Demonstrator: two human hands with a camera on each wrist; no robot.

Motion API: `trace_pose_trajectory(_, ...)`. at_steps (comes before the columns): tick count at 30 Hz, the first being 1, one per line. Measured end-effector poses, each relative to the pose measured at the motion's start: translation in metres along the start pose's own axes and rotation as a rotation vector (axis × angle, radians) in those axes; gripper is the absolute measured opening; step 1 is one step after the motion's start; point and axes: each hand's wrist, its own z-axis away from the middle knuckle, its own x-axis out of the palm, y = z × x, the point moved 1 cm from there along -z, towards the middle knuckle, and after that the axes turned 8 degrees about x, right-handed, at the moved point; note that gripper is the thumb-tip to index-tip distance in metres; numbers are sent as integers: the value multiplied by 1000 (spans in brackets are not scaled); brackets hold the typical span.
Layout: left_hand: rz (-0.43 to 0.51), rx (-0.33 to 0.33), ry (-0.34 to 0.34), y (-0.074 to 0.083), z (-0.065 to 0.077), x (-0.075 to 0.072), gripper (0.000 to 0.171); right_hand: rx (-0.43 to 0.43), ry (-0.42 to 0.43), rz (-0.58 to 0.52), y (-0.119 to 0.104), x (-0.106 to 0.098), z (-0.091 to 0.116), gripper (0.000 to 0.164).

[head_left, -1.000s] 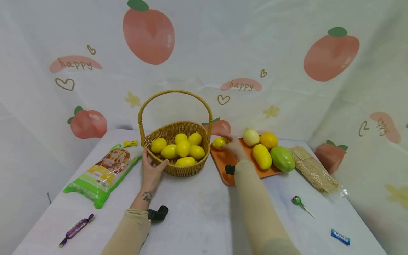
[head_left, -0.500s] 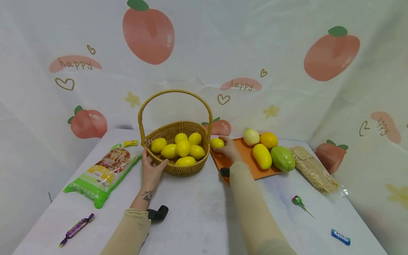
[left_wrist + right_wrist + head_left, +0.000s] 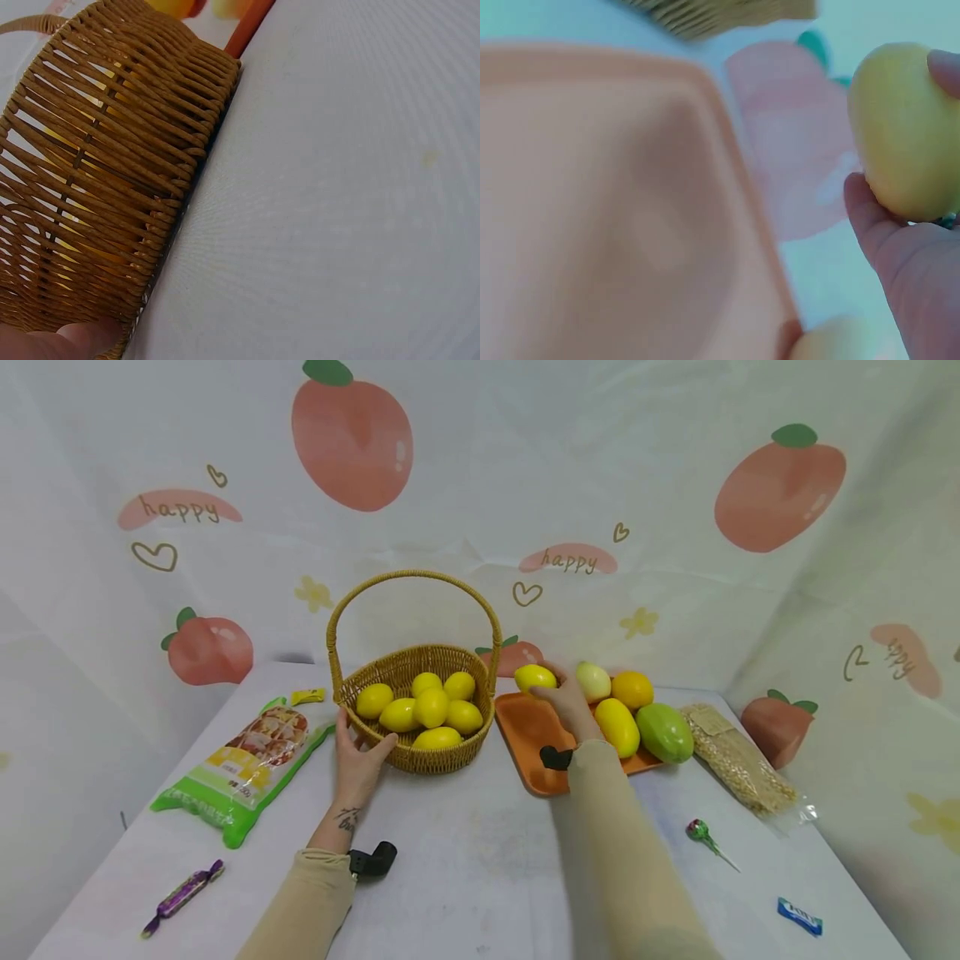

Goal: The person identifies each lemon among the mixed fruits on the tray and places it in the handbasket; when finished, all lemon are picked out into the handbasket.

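In the head view my right hand (image 3: 564, 697) holds a lemon (image 3: 536, 677) over the back edge of the orange tray (image 3: 528, 735). Seen from the right wrist, thumb and fingers are around the lemon (image 3: 904, 131), off to one side of the tray (image 3: 592, 187). My left hand (image 3: 357, 768) rests against the near left side of the wicker basket (image 3: 431, 764), its thumb and fingers spread along the wall. Part of that hand (image 3: 67, 341) shows low on the woven side in the left wrist view. Several lemons (image 3: 431, 707) lie in the basket.
On the tray are a pale round fruit (image 3: 593, 682), an orange (image 3: 632, 690), a yellow oval fruit (image 3: 617, 727) and a green fruit (image 3: 665, 732). A bag of oats (image 3: 738, 760), lollipop (image 3: 699, 832), green food packet (image 3: 247, 768) and wrapped candy (image 3: 180, 891) lie around.
My right hand first shifted left with the lemon toward the basket side of the tray, then moved back right and up with it. The left hand and basket stay put.
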Motion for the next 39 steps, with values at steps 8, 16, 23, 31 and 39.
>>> trace_pose_trajectory(8, 3, -12, -11, 1, 0, 0, 97, -93, -72, -176, -16, -4, 35, 61)
trace_pose_trajectory(16, 4, -25, -4, 0, 0, 0, 97, -217, -297, -282, -19, 35, 62, 49)
trace_pose_trajectory(23, 5, -26, 0, 1, 0, 0, 98, -231, -357, -174, -51, 88, 57, 59)
trace_pose_trajectory(31, -17, -21, 2, 1, 0, -1, 97, -187, -378, -98, -81, 137, 29, 58)
trace_pose_trajectory(39, -5, -28, 2, 1, 1, -1, 97, -107, -347, -77, -80, 155, 6, 59)
